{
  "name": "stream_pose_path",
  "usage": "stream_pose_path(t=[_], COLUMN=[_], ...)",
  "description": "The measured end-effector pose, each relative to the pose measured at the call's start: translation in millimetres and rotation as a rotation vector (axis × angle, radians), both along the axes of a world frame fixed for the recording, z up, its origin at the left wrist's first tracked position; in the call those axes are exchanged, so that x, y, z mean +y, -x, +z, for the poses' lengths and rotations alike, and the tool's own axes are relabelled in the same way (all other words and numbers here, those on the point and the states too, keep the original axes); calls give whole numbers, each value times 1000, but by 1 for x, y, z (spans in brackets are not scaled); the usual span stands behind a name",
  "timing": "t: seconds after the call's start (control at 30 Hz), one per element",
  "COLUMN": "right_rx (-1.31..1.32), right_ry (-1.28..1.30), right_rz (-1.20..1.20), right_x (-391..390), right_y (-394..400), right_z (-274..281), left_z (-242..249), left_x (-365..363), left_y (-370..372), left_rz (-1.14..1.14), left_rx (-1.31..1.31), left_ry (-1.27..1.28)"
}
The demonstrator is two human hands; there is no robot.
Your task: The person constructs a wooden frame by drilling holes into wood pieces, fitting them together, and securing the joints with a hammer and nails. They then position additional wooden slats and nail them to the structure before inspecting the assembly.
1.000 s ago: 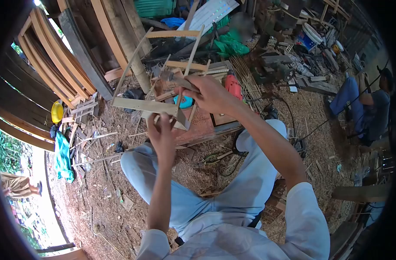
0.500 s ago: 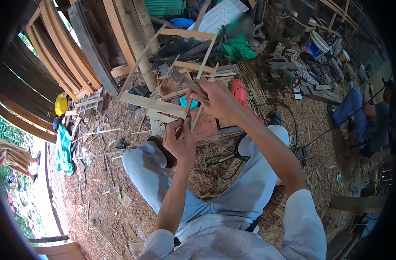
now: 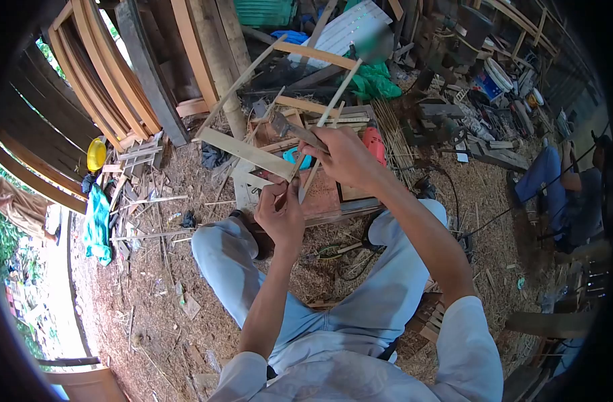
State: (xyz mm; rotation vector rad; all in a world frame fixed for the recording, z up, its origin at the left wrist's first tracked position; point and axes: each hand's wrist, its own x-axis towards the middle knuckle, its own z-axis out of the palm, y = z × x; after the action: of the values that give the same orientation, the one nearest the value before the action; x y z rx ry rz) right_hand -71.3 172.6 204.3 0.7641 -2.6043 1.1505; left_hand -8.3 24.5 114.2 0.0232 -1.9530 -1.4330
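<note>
My right hand (image 3: 350, 155) grips the wooden handle of a hammer (image 3: 309, 137), its dark head pointing up and left above the work. My left hand (image 3: 280, 208) is closed in a pinch at the near corner of a light wooden frame (image 3: 247, 153); any small piece between the fingertips is too small to make out. The frame, made of thin strips and a wider slat, tilts away over a low wooden work surface (image 3: 322, 199). Beyond my right hand lies a red power tool (image 3: 373, 144), and a turquoise object (image 3: 297, 158) shows behind the frame.
Wood shavings and scraps cover the floor (image 3: 165, 315). Curved timbers (image 3: 98, 67) lean at the left, near a yellow helmet-like object (image 3: 96, 155) and teal cloth (image 3: 97, 228). Another person (image 3: 554, 181) sits at the right. A dark cable (image 3: 456, 201) runs by my knee.
The wooden frame has shifted a little to the right, its far end most. My right hand and the hammer have moved slightly right. My left hand keeps its pinch at the corner.
</note>
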Motion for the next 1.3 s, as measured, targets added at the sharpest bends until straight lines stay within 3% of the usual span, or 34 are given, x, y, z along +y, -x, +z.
stream_pose_path(t=[0.2,0.27,0.47,0.57,0.67,0.87,1.13,1.23,1.3], right_rx=[-15,-46,-32,-52,-31,-91,231,110,122], right_ry=[35,-1,-117,-59,-23,-17,-212,-444,-468], right_rz=[43,14,2,21,44,30,113,58,74], right_x=[0,-1,-3,-2,-1,-2,-8,-12,-13], right_y=[-1,-1,-1,3,5,6,-13,-16,-16], right_z=[2,5,9,2,-1,0,14,30,30], left_z=[7,13,-12,-13,-14,-11,-12,-11,-12], left_x=[7,13,3,6,1,2,6,6,7], left_y=[0,-3,3,6,7,5,3,1,1], left_rz=[-17,-13,25,-22,19,15,-26,-40,-47], left_rx=[-34,-4,110,100,105,37,75,60,43], left_ry=[-103,-345,-32,-185,-46,-109,-147,-159,-179])
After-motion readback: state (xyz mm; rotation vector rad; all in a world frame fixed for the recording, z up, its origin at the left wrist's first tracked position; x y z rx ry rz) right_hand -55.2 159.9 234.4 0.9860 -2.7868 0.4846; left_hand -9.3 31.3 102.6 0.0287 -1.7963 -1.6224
